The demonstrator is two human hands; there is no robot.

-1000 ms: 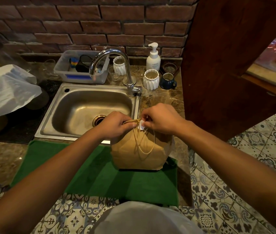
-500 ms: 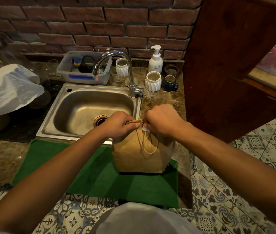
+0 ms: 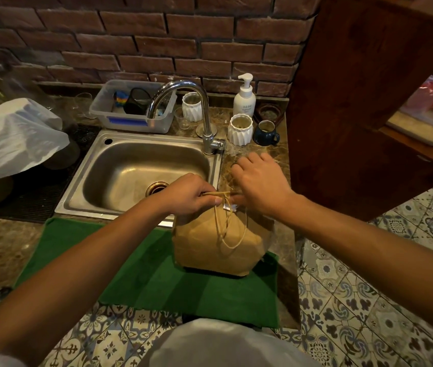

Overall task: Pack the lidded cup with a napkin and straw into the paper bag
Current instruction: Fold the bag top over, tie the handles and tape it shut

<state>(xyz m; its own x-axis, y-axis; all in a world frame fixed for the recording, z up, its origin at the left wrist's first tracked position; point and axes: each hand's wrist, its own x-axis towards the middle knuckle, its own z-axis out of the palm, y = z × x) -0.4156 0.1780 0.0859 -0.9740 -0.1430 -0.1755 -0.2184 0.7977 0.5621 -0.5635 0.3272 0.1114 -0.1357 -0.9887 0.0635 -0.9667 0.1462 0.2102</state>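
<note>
Nearest the camera, both bare forearms reach forward over a dark green rectangular cloth mat (image 3: pixel 157 274) that lies on the brown marbled counter. On the mat's right part stands the brown paper bag (image 3: pixel 218 245), upright, its top gathered shut and its twisted paper handles looping down the near face. The left hand (image 3: pixel 186 196) is curled at the bag's top, fingers pinched closed on the gathered paper edge. The right hand (image 3: pixel 260 181) is just beside it, palm down with the wrist bent, fingers spread loosely and lifted above the counter; its thumb side is at the bag's top, but whether it grips anything cannot be told. A small white scrap (image 3: pixel 230 207) shows at the bag's mouth. Behind lies the stainless steel sink (image 3: pixel 130 168) with its curved chrome tap (image 3: pixel 204 115).
</note>
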